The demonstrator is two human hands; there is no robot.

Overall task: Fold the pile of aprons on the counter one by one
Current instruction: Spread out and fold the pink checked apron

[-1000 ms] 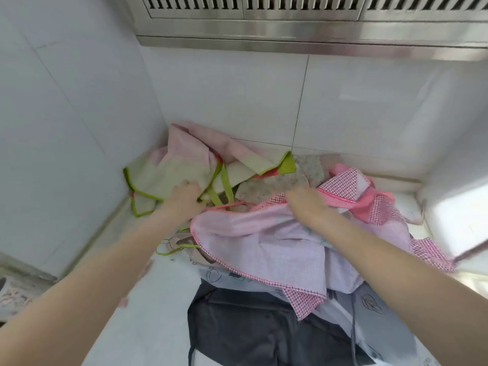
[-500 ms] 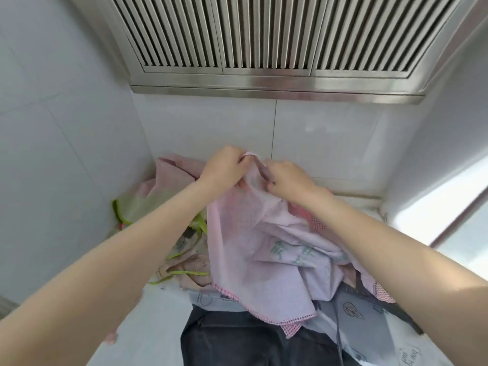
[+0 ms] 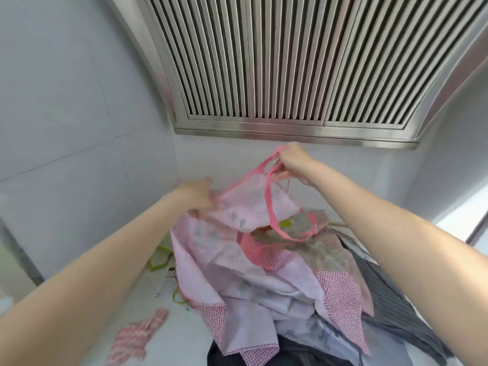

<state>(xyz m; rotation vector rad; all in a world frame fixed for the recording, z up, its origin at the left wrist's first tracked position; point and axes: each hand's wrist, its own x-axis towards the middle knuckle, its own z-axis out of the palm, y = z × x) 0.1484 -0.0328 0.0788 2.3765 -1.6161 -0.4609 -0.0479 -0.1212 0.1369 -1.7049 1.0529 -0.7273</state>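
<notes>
- The pink apron (image 3: 237, 260) is lifted off the pile of aprons (image 3: 303, 299) by its top edge, its body hanging down over the heap on the white tabletop (image 3: 169, 336).
- The left hand (image 3: 196, 192) is closed on the apron's upper left corner, fingers curled round the pink-trimmed edge.
- The right hand (image 3: 291, 161) is raised higher, just under the metal range hood (image 3: 290, 75), and pinches the pink neck strap (image 3: 274, 207) at its top; the strap hangs from it in a long loop that dips in front of the bib.
- The bib between the two hands is pale pink with faint printed marks; lower down, the apron shows red-and-white checked panels (image 3: 340, 299) along its hem.
- Under it lie other aprons: a faded floral one (image 3: 317, 249) behind, a pale blue-grey printed one (image 3: 303, 339) in front, a dark one (image 3: 264, 357) at the bottom edge, and a dark striped one (image 3: 390, 299) to the right.
- Bits of green trim (image 3: 158, 260) peek out on the left of the pile.
- A small pink striped cloth (image 3: 134, 339) lies apart on the tabletop, left of the heap.
- White tiled walls (image 3: 79, 128) close in the corner.
</notes>
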